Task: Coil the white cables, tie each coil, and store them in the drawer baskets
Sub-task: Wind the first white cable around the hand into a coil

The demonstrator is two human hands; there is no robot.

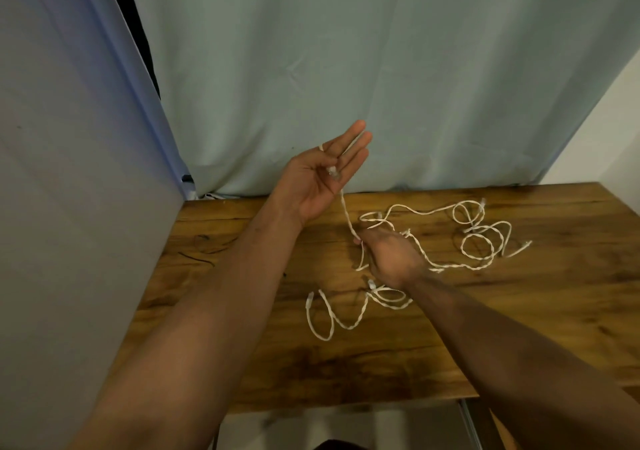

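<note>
Evidently the coiling of the first white cable was just being started. The left hand was raised above the far edge of the bench, palm turned up, its fingers held straight and released. The cable's plug was lying in the palm, and a turn of cable could be seen at the hand's far side. Whether the thumb was pressed on the plug could not be told. From the palm the cable was led down to the right hand, low over the middle of the bench, where it was pinched between clenched fingers. Its slack appeared to be trailed toward the tangle of loose cables near the far right corner. Another cable was spread in loops closer to the near edge. No drawer baskets were in view.

For this step to be done well, the plug would best be kept pinned in the palm so that the first turn is not lost. The cable should be fed through the pinch under light, even tension, and each turn laid beside the last around the straight fingers. Because the cable is twisted and springy, kinks could form if it is pulled hard. The slack should be drawn gently, so that the neighbouring cables are not dragged along or knotted in.
</note>
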